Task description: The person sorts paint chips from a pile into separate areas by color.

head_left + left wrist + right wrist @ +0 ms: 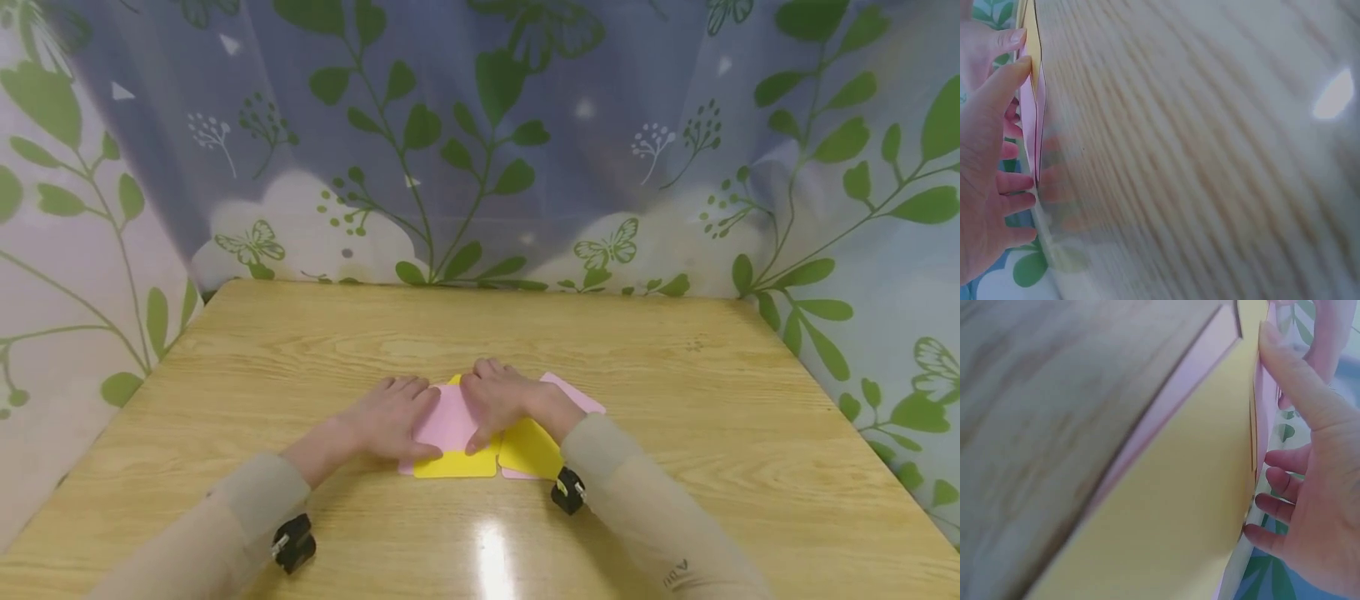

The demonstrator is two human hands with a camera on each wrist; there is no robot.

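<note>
A pink card [448, 421] lies over a yellow card [457, 465] in the middle of the wooden table. My left hand [393, 417] rests at its left side, with the thumb by the near corner and the index fingertip by the far one. On the right side, my right hand [501, 398] sets its thumb at the card's near right corner, its other fingers reaching toward the far edge. In the right wrist view that thumb touches the cards' edge, with the fingers spread beyond. Under my right wrist lies another yellow card [528, 446].
A second pink card [573, 393] sticks out beyond my right wrist, and a pink edge [517, 474] shows beneath the right-hand yellow card. The wooden table [675, 358] ends at a leaf-patterned curtain [465, 192] at the back and sides.
</note>
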